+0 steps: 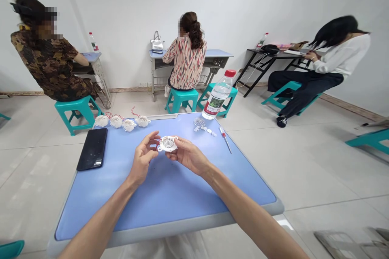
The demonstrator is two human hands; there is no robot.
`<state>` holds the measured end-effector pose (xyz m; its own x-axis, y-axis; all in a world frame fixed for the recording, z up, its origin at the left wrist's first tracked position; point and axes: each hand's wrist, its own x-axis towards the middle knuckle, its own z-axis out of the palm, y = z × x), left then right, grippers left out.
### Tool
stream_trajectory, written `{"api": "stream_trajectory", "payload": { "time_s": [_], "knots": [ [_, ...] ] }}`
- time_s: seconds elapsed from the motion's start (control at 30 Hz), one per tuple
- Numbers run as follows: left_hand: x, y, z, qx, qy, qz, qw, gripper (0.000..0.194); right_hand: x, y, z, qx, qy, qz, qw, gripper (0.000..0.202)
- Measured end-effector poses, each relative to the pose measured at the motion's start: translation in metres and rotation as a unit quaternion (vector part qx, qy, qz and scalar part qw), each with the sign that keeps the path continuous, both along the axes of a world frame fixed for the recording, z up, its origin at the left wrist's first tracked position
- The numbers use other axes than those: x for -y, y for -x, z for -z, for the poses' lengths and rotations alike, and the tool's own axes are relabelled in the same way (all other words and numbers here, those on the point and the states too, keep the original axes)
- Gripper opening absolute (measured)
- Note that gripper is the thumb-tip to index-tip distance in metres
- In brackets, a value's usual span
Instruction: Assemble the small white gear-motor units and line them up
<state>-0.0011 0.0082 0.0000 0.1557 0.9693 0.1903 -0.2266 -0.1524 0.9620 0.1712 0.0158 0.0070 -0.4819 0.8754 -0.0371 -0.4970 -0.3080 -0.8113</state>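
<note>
Near desktop leaves room; phone blocks left, bottle and screwdriver right.

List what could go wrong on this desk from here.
The red wire on the white part might catch on the left hand. The small loose white pieces near the bottle could scatter if knocked. The phone lies along the desk's left edge, so a bump might push it off.

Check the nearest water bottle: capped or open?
Capped: a red cap sits atop the upright water bottle.
</note>
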Motion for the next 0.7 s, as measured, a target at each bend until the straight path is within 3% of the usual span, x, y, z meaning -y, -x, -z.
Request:
{"api": "stream_trajectory", "payload": {
  "time_s": [0.17,0.3,0.43,0.7],
  "knots": [
    [0.002,-0.001,0.002,-0.031,-0.017,0.073,0.997,0.073,0.0,0.001,0.002,-0.022,0.005,-0.006,1.0,0.028],
    [0.004,-0.004,-0.001,-0.05,0.006,0.083,0.995,0.065,0.0,0.004,0.005,-0.024,0.022,-0.005,0.999,0.028],
    [0.004,-0.007,-0.001,-0.049,0.012,0.06,0.997,0.055,0.0,0.006,0.006,-0.021,0.036,0.012,0.999,0.026],
    [0.004,-0.01,0.0,-0.005,0.04,0.021,0.999,0.057,0.003,0.009,0.007,-0.02,0.053,0.029,0.998,0.029]
  ]
}}
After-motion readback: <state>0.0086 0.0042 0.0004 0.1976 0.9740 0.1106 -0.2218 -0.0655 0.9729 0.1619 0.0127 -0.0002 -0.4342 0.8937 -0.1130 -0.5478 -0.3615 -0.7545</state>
